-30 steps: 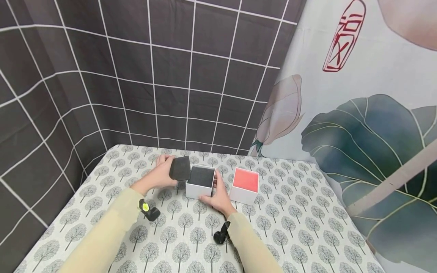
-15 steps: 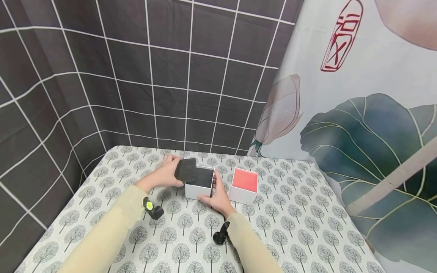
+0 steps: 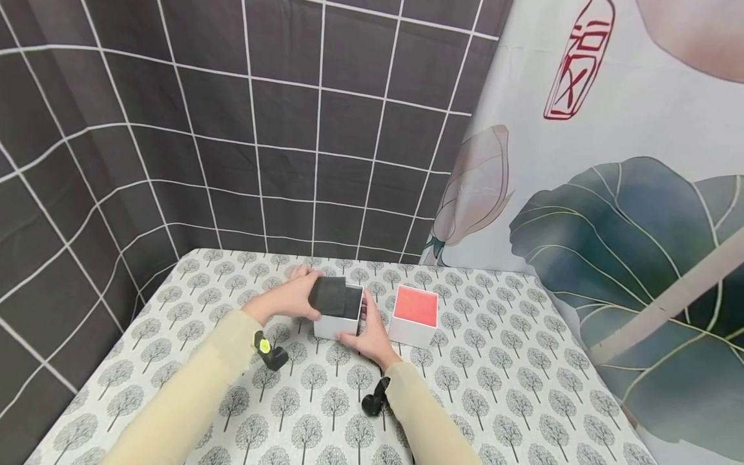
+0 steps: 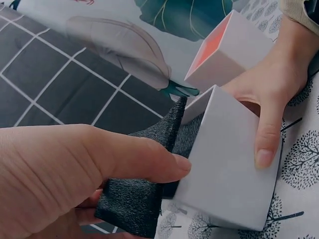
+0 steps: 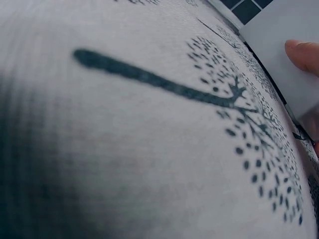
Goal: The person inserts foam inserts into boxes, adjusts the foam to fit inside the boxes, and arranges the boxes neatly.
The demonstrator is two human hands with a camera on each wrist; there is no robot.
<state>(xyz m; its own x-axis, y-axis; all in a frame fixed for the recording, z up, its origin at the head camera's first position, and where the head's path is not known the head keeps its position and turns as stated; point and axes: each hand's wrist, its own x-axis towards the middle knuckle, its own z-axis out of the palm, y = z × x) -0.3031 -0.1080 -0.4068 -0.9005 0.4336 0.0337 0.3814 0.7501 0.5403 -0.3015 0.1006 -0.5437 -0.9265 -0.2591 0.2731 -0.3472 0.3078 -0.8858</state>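
My left hand (image 3: 292,297) pinches a thin black square pad (image 3: 329,296), its dark textured surface also plain in the left wrist view. The pad overlaps the left part of an open white box (image 3: 332,328), whose inside shows a black layer (image 3: 353,303). Round the right side of this box lies my right hand (image 3: 374,337), thumb on the front wall and fingers at the far side. The right wrist view catches only the thumb (image 5: 305,56) on the white wall. What lies beneath the pad is hidden.
Just right of my right hand stands a second white box (image 3: 411,333) with a coral-red top layer (image 3: 417,306). A tree-patterned cloth (image 3: 506,387) covers the table. Behind hang a dark grid curtain (image 3: 285,168) and a flower-printed curtain (image 3: 628,245).
The left hand has moved right with the black pad, from beside the white box to over its left part. The right hand stays on the box.
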